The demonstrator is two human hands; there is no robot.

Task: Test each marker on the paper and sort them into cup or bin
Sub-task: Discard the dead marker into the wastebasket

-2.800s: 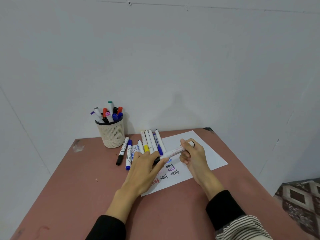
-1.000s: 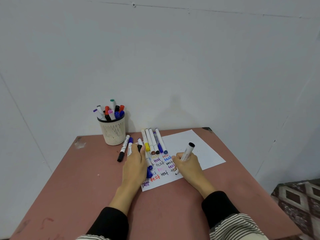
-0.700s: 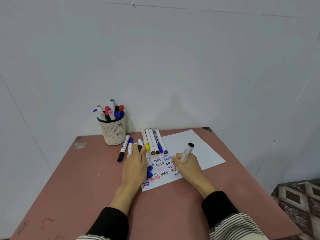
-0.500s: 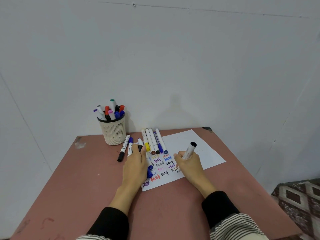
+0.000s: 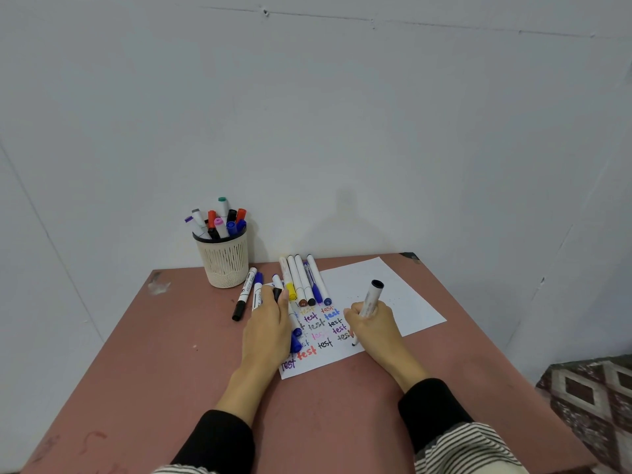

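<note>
White paper [image 5: 362, 295] lies on a reddish-brown counter [image 5: 164, 371], its near part filled with the word "test" written in several colours. Right hand [image 5: 371, 323]: fingers curled round a white marker [image 5: 371, 299], which stands steeply tilted with its black rear end uppermost and its tip on the paper just beside the nearest written words. Left hand [image 5: 268, 328]: resting palm-down on the left edge of the paper, with a black cap [image 5: 277, 294] pinched at the fingertips; the grip here is closed on the cap. A blue-capped marker [image 5: 294, 331] lies just beside this hand, partly under it. Five capped markers [image 5: 302, 280] lie side by side along the far left edge of the paper, touching one another. Two further markers, one with a black cap [image 5: 244, 294] and one blue [image 5: 257, 290], lie on the bare counter to the left. A cream mesh cup [image 5: 224, 260] stands at the far left of the counter near the wall, holding about ten markers upright. No bin can be made out. Black cuffs and striped sleeves show at the lower edge.
</note>
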